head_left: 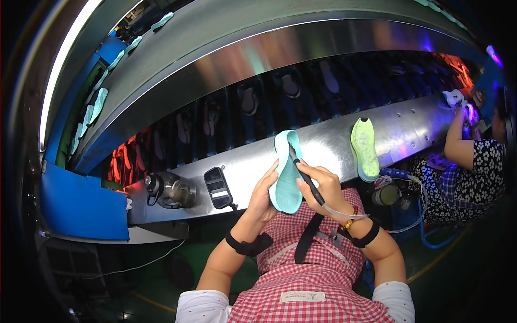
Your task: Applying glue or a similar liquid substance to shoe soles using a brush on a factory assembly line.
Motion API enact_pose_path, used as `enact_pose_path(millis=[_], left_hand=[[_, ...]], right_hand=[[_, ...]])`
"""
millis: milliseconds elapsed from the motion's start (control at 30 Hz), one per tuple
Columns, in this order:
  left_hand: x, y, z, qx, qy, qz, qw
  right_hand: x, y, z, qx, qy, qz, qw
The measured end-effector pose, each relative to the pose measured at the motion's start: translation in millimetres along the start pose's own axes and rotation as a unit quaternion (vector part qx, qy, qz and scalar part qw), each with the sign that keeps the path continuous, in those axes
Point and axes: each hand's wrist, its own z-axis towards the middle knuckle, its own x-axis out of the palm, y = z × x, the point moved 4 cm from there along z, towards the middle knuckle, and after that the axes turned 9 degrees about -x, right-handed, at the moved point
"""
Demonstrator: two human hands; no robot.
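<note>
A mint-green shoe sole [288,191] with raised side walls is held up over the front edge of the metal bench, its hollow side showing. My left hand [262,195] is closed on its left edge. In my right hand [327,187] is a slim black pen-like applicator [318,197], with a clear tube trailing from its back end. The applicator's front end reaches inside the upper part of the sole; its tip is hard to make out. To the right lies a yellow-green sole [365,145] on the bench.
Left on the metal bench [253,167] are a dark, see-through jug [180,192] and a black case [217,188]. Behind runs a rack of soles [250,101], glowing red at both ends. Mint soles [97,105] ride the upper conveyor. A co-worker [458,172] sits at right.
</note>
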Motion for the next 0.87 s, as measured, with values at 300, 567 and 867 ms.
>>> enact_pose_path(millis=[300,567,867], left_hand=[[-22,-17,-5,0.019,-0.004,0.015,1.000],[-3,-8,-14,-0.021,0.070,-0.097,0.993],[-24,-10,-12,0.039,0.012,-0.023,0.999]], right_hand=[[-13,12,-12,0.120,0.135,0.277,0.944],[-52,-11,21,0.098,-0.044,0.192,0.975],[-23,14,7,0.001,0.069,0.118,0.991]])
